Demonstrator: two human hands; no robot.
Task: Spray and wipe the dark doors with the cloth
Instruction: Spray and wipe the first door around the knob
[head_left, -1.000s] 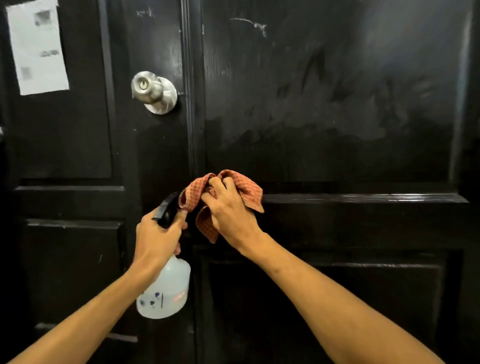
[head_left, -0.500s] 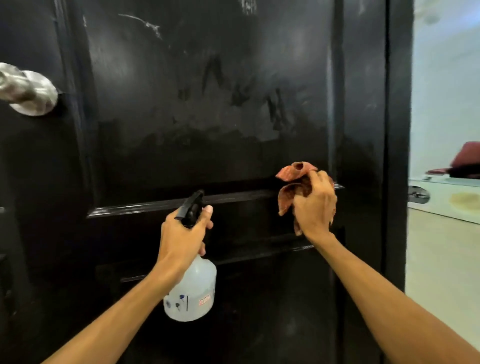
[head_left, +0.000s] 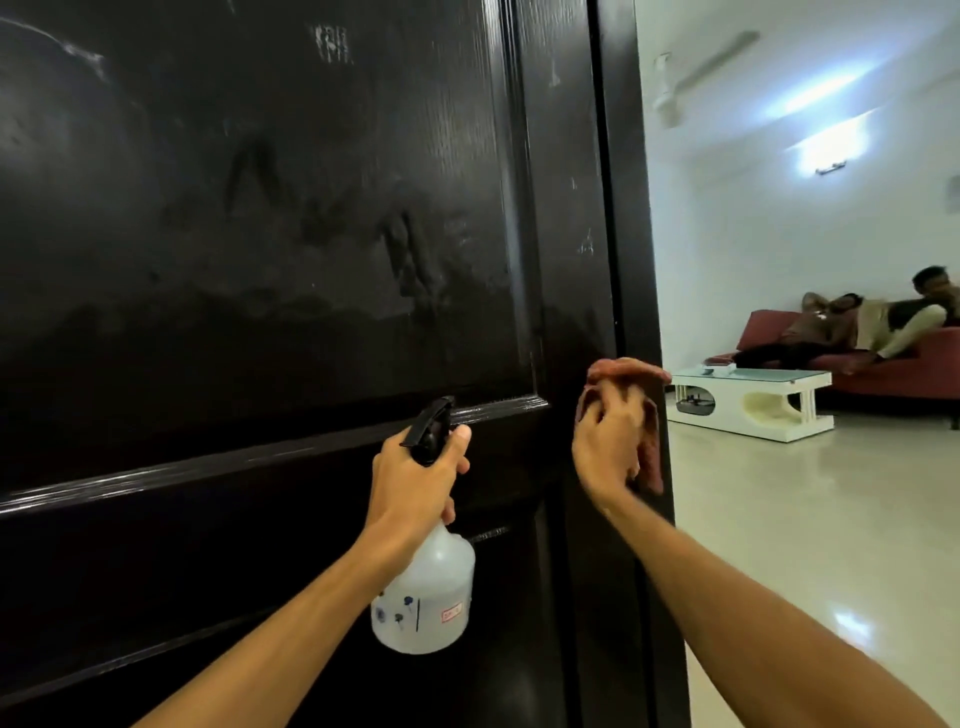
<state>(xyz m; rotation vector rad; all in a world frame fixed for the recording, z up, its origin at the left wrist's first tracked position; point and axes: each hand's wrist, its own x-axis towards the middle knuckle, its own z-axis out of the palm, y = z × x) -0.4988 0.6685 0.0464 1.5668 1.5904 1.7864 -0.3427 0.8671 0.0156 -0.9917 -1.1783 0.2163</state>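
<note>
I judge myself partway through this job: the upper panel of the tall dark glossy wooden door (head_left: 291, 218) shows a hazy, smeared film with streaks running through it, while a band along its lower part looks darker and cleaner, so I take it some wiping is done and the cloudy stretch toward twelve o'clock is left. The lower panels, down at seven o'clock, are too dark for me to tell whether they are clean. My right hand (head_left: 610, 449) sits just right of centre, at the door's outer edge, with the crumpled reddish checked cotton cloth (head_left: 649, 457) bunched in it; my fingers (head_left: 626, 402) are curled loosely over the cloth, not clenched, pressing it against the door's edge strip, with a fold of fabric poking out above the knuckles and another hanging below the palm. My left hand (head_left: 415, 475) is at about six o'clock, wrapped closed around the neck of the translucent white plastic spray bottle with a black trigger head (head_left: 423, 597); the thumb lies beside the nozzle and the bottle body hangs below my fist, close to the door without clearly touching it. Whether a finger rests on the trigger I cannot tell. Off at three o'clock, well apart from the door, a white low table (head_left: 753, 402) stands on the pale floor.
</note>
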